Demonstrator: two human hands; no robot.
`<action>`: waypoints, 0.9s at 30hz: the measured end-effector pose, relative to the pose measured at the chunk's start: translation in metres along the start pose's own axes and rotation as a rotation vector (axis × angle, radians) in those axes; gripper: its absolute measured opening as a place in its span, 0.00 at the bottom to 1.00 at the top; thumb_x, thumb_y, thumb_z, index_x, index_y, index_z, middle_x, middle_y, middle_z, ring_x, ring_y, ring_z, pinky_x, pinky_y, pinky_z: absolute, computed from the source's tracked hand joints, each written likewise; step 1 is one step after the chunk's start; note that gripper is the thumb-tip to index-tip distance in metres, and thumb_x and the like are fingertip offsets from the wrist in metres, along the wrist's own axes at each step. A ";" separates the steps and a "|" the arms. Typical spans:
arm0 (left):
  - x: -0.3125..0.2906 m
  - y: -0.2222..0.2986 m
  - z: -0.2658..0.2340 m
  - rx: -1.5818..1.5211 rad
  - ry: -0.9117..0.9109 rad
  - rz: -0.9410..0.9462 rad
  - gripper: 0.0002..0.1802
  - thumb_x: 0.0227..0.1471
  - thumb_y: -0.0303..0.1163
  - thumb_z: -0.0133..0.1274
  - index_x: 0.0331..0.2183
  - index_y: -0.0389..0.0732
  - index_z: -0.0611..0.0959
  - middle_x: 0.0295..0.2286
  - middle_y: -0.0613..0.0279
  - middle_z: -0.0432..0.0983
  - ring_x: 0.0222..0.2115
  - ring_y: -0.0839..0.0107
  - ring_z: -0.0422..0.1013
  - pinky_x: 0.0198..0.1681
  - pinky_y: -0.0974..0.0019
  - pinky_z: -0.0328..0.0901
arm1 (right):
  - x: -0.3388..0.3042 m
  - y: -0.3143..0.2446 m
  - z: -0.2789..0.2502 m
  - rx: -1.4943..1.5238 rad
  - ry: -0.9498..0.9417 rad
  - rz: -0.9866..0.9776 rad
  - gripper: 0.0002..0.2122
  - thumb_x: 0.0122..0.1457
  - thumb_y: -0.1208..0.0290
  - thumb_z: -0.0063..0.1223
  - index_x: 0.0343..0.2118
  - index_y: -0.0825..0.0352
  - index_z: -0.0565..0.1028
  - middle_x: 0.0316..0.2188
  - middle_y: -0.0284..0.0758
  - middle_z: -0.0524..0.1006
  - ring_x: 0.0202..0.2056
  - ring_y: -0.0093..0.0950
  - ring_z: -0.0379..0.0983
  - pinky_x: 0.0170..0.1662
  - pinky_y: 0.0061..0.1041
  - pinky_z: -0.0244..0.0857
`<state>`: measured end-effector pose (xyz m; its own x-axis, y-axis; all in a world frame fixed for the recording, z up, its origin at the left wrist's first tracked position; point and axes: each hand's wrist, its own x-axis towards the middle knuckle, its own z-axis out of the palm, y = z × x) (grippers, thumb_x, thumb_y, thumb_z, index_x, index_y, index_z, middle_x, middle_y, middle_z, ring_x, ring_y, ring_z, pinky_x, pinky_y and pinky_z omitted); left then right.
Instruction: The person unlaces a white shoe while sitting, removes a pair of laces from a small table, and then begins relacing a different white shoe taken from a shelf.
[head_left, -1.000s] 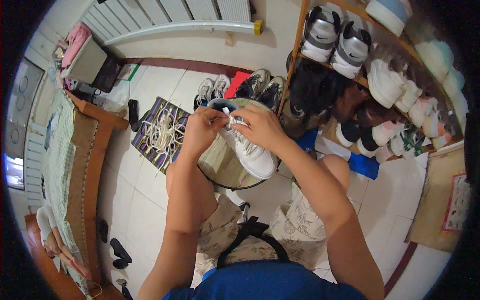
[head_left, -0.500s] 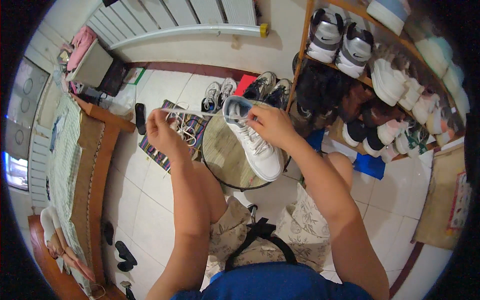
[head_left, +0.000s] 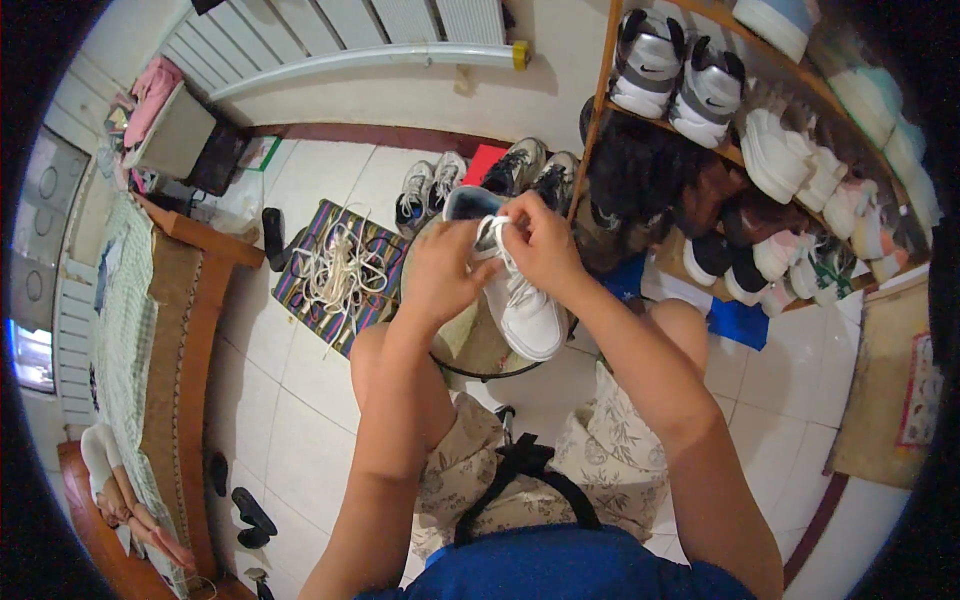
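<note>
A white lace-up sneaker (head_left: 530, 328) rests on a round stool (head_left: 465, 345) between my knees, its toe pointing toward me. My right hand (head_left: 545, 250) is closed in a pinch on the white shoelace (head_left: 492, 228) over the upper eyelets. On the other side of the shoe's opening, my left hand (head_left: 445, 275) is closed at the same lace, its fingertips partly hidden. The two hands are close together, and a short loop of lace shows between them. Lower down, the lacing lies crossed over the tongue.
Left of the stool, a tangle of white laces (head_left: 340, 270) lies on a striped mat (head_left: 310, 300). Pairs of sneakers (head_left: 430, 185) stand behind the stool. A loaded shoe rack (head_left: 595, 150) rises at the right, and a wooden bed (head_left: 190, 370) runs along the left.
My left hand has come in from the left, where it held the lace stretched out, to the shoe's opening beside my right hand. The lace is now bunched in a small loop.
</note>
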<state>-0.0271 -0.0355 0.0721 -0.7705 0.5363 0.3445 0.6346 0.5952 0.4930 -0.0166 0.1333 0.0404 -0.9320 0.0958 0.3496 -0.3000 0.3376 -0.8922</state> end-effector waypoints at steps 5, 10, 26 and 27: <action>0.005 0.008 -0.003 -0.009 -0.112 -0.285 0.18 0.44 0.36 0.56 0.38 0.38 0.78 0.30 0.49 0.73 0.31 0.54 0.71 0.36 0.58 0.65 | 0.005 -0.010 -0.010 0.433 0.238 0.244 0.04 0.57 0.79 0.44 0.34 0.66 0.64 0.21 0.30 0.68 0.19 0.18 0.65 0.20 0.21 0.59; 0.004 0.004 0.002 -0.138 0.033 -0.392 0.11 0.50 0.33 0.51 0.32 0.39 0.82 0.25 0.52 0.78 0.27 0.63 0.75 0.31 0.66 0.67 | 0.016 -0.007 -0.032 0.823 0.488 0.362 0.06 0.58 0.77 0.45 0.37 0.65 0.65 0.25 0.30 0.68 0.18 0.16 0.59 0.18 0.17 0.52; 0.000 -0.026 -0.011 -1.319 0.447 -0.544 0.17 0.56 0.41 0.47 0.38 0.38 0.79 0.35 0.62 0.75 0.39 0.70 0.68 0.46 0.63 0.61 | 0.026 0.008 -0.058 0.994 0.382 0.632 0.04 0.54 0.72 0.51 0.25 0.63 0.70 0.17 0.26 0.67 0.16 0.16 0.58 0.16 0.16 0.47; -0.003 -0.040 -0.013 -1.435 0.571 -0.641 0.18 0.56 0.42 0.47 0.40 0.38 0.77 0.36 0.63 0.74 0.38 0.70 0.68 0.45 0.63 0.61 | 0.028 0.017 -0.061 1.065 0.461 0.690 0.04 0.53 0.72 0.54 0.27 0.64 0.70 0.19 0.28 0.69 0.16 0.17 0.58 0.16 0.16 0.48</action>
<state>-0.0511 -0.0685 0.0614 -0.9924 -0.0249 -0.1201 -0.0868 -0.5493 0.8311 -0.0351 0.1990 0.0524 -0.8661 0.3241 -0.3805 -0.0089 -0.7712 -0.6365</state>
